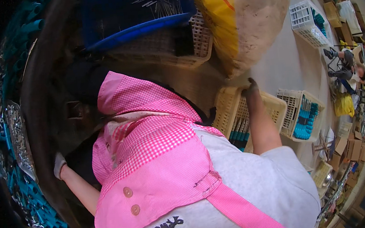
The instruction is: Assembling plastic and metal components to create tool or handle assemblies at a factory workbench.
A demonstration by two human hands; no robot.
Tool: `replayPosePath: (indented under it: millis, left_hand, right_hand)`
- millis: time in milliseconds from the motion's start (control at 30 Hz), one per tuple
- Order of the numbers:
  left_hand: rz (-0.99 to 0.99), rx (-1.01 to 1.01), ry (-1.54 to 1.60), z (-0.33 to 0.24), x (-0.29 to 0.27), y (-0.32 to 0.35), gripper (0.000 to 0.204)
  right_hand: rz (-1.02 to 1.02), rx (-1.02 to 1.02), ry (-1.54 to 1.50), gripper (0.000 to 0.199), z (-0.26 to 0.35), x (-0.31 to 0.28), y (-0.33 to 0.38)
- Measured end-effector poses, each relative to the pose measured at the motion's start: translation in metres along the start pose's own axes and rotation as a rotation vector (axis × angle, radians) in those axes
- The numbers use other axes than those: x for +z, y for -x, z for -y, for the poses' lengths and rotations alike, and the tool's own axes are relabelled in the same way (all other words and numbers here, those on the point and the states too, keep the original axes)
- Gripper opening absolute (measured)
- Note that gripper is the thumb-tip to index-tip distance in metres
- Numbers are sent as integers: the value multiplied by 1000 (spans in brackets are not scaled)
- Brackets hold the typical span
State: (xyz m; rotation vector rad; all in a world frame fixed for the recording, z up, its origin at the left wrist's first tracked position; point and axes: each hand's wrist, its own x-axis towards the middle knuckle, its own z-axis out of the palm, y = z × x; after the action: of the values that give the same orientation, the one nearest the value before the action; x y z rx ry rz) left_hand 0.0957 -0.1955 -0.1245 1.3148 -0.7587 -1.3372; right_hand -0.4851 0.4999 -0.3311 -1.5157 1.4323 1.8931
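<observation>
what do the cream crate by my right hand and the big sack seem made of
Cream crate: probably moulded plastic, fairly smooth, from its even colour and rounded rim.
Big sack: perhaps woven plastic or paper, dull; the creased, smudged surface leaves it open.

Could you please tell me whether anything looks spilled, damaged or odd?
The large sack, right of the blue bin, looks soiled: dark smudges mark its tan side. Nothing else stands out, though the area around the left hand is dim.

Sack (253, 23) (bulky) obstructs beyond crate (224, 105).
</observation>
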Motion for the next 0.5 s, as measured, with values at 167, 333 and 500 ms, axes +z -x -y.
replayPosePath:
  millis: [167,333,500]
  left_hand:
    - [-51,80,-403,-4,-69,-38,65]
    - [55,85,-1097,42,-39,-58,63]
    - [-68,-50,120,-14,-138,-68,59]
  right_hand:
    - [-415,-280,1915,22,17,-19,-48]
    - [-26,-261,1833,13,-31,-46,-31]
    - [5,-34,2182,16,-117,-138,-53]
